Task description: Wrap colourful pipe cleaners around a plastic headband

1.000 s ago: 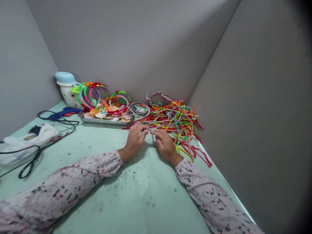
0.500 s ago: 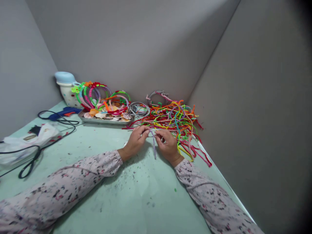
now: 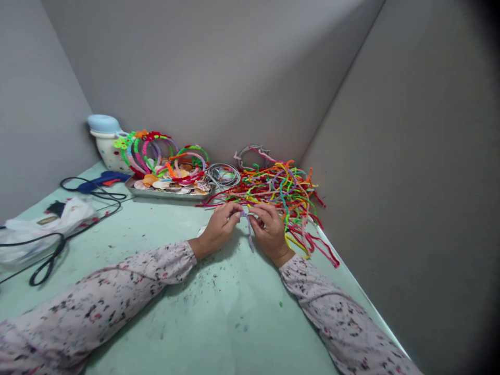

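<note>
Between my hands a lavender pipe cleaner [image 3: 250, 235] hangs down, its upper end pinched at the fingertips. My left hand [image 3: 219, 225] is closed on it with thumb and forefinger, coming in from the left. My right hand [image 3: 269, 230] pinches close beside it, thumb and forefinger also at the pipe cleaner's top. A thin pale strand seems to run between the two pinches; the fingers hide most of it. Just beyond both hands lies a tangled heap of bright pipe cleaners [image 3: 269, 185].
A metal tray [image 3: 167, 195] holds shells and pipe-cleaner-wrapped hoops [image 3: 136, 156]. Coiled grey wire [image 3: 224, 175] lies beside it. Behind stands a white container with a blue lid [image 3: 104, 124]. To the left are a blue glue gun [image 3: 103, 181], black cable [image 3: 58, 255] and plastic bag [image 3: 74, 212].
My fingertips have drawn slightly around the top of the lavender pipe cleaner. Its hanging end has swung a little to the right and looks shorter.
</note>
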Available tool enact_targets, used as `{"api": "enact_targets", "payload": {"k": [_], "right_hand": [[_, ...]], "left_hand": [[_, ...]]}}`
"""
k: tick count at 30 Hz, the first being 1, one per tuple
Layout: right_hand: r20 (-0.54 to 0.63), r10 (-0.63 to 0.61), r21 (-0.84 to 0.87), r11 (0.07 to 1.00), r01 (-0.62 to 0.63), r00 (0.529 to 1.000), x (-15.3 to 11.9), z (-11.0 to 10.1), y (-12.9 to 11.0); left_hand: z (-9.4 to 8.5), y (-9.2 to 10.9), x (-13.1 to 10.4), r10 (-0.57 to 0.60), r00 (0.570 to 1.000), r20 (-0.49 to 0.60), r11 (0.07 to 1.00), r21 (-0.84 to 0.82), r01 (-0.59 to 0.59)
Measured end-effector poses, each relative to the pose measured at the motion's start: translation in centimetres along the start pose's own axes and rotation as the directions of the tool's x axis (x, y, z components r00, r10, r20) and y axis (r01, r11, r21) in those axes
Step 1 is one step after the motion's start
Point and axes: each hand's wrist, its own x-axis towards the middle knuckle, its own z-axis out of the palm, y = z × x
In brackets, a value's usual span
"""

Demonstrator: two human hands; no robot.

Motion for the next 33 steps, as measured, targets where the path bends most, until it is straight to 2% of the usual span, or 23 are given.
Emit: {"api": "enact_targets", "payload": {"k": [22, 33], "right_hand": [[-0.013, 0.073, 0.076, 0.994, -0.072, 0.997, 0.35, -0.14, -0.51], [0.002, 0.131, 0.092, 0.987, -0.13, 0.991, 0.43, -0.13, -0.56]], "left_hand": [[-0.07, 0.08, 0.11, 0.081, 0.997, 0.001, 0.989, 0.123, -0.081], [-0.05, 0.02, 0.19, 0.052, 0.999, -0.006, 0.979, 0.196, -0.05]]}}
